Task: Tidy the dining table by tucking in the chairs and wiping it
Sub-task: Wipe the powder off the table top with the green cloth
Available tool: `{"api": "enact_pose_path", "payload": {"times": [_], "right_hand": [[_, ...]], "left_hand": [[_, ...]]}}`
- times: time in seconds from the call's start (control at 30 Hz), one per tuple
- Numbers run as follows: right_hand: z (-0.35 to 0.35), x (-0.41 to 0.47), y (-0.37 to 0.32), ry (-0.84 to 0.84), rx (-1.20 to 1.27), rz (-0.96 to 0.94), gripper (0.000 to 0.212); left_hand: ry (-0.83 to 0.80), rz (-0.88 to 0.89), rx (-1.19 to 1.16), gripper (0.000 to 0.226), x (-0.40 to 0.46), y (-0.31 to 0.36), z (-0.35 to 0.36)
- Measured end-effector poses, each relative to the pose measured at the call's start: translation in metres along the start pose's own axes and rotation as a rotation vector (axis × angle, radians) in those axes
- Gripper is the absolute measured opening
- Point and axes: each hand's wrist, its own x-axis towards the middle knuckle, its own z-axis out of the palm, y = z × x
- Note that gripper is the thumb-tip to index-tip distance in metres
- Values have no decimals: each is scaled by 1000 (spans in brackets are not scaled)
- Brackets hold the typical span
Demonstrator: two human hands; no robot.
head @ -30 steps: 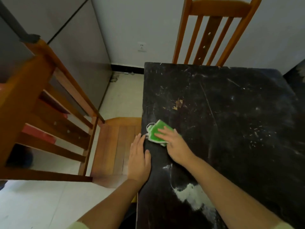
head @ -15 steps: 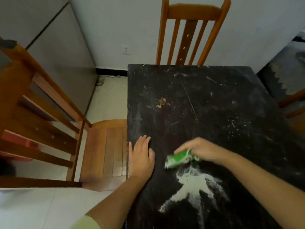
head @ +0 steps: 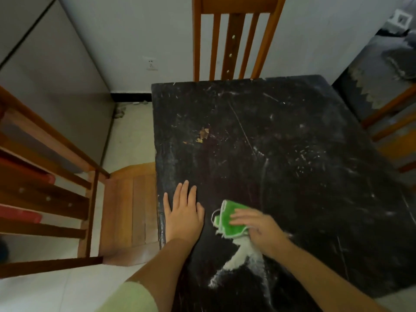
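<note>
Desk (head: 281, 140): black, scratched and dusty, filled the middle and right of the view; a small tan chip sat left of centre, toward the far side.
Left chair (head: 128, 212): wooden, seat partly under the desk's left edge, slatted back leaning out toward the near left.
Far chair (head: 234, 39): wooden, upright, back just behind the desk's far edge, against the white wall.
Right chair (head: 391, 122): only a few wooden rails seen past the desk's right edge.
Powder (head: 243, 260): white smear on the desk near the front edge, spreading down and left from under the right hand.
Left hand (head: 183, 213): lay flat, palm down, fingers spread slightly, on the desk just inside its left edge; held nothing.
Right hand (head: 258, 228): pressed down on the cloth, fingers flat over it rather than closed around it, blurred.
Cloth (head: 227, 218): green with white trim and a small loop at its left, flat on the desk under the right hand's fingers, just right of the left hand, touching the top of the powder.
Socket (head: 151, 64): white, low on the wall beyond the desk's far left corner.
</note>
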Motion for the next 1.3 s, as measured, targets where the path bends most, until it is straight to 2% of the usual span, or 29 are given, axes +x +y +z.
{"api": "enact_pose_path", "payload": {"times": [0.1, 0.2, 0.27, 0.33, 0.47, 0.6, 0.73, 0.8, 0.93, 1.0, 1.03, 1.1, 1.13, 1.23, 1.3], "right_hand": [[19, -46, -16, -113, 51, 79, 55], [3, -45, -27, -269, 249, 224, 41], [-32, -14, -30, -171, 278, 266, 33], [-75, 38, -22, 29, 196, 236, 31], [-138, 131, 24, 324, 82, 292, 34], [-113, 127, 49, 352, -26, 373, 46], [-61, 40, 26, 252, -37, 178, 46], [-37, -9, 20, 187, -32, 150, 47], [-9, -82, 1, -6, -18, 195, 54], [-12, -88, -2, -126, 83, 250, 52], [-21, -85, -4, -130, 189, 294, 46], [-51, -70, 0, 5, 346, 386, 35], [-68, -61, 8, 124, 358, 430, 33], [-106, -44, 44, 453, 246, 505, 40], [-100, -51, 58, 522, 158, 554, 44]], "left_hand": [[15, 9, -3, 56, -1, -1, 1], [22, 17, 6, 56, 0, 0, 1], [19, 18, 18, 59, 0, -1, 3], [48, 10, 13, 60, -1, -1, 5], [90, 15, 49, 61, 2, 2, 5], [56, 18, 45, 67, 0, -1, 8], [46, 19, 23, 68, -2, 1, 5], [41, 11, 14, 66, -2, 0, 5], [11, -51, -44, 50, 1, 18, 1], [-26, -52, -91, 49, 4, 38, 0], [-40, -26, -103, 49, 2, 49, 2], [-47, 28, -104, 48, -4, 63, 8], [-38, 47, -88, 48, -7, 65, 12], [-2, 75, -38, 48, -8, 63, 19], [-2, 83, -34, 49, -7, 64, 20]]}}
